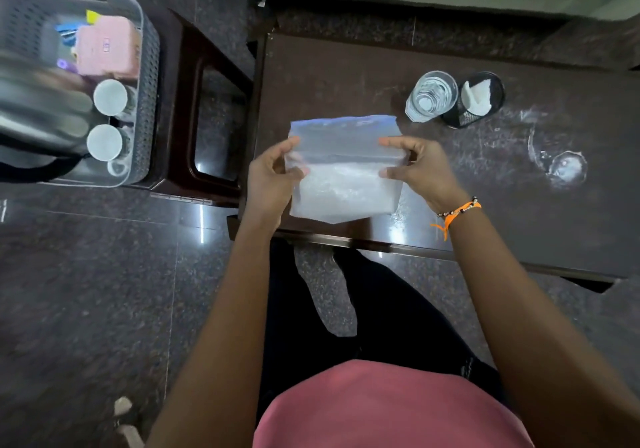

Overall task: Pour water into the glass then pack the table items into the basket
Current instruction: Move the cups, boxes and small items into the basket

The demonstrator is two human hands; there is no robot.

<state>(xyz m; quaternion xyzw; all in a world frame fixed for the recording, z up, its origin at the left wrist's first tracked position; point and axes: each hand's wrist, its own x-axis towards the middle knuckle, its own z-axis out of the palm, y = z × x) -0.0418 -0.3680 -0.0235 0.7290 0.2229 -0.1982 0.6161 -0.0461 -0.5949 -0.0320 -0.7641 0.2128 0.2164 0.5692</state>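
A clear zip bag [344, 167] with white powder in it is held above the near left corner of the dark table [502, 205]. My left hand [273, 177] pinches its left edge and my right hand [420, 169] pinches its right edge. A glass [431, 96] with water stands at the back of the table, touching a black mesh cup [479, 99] that holds white paper. The grey basket [147, 77] sits on a stool at the far left, holding a steel kettle [38, 112], two white cups [107, 118] and a pink box [107, 48].
A dark wooden stool [204, 108] carries the basket, apart from the table's left end. Wet rings and smears [561, 163] mark the table's right half. The floor is polished dark stone. My legs are under the table's front edge.
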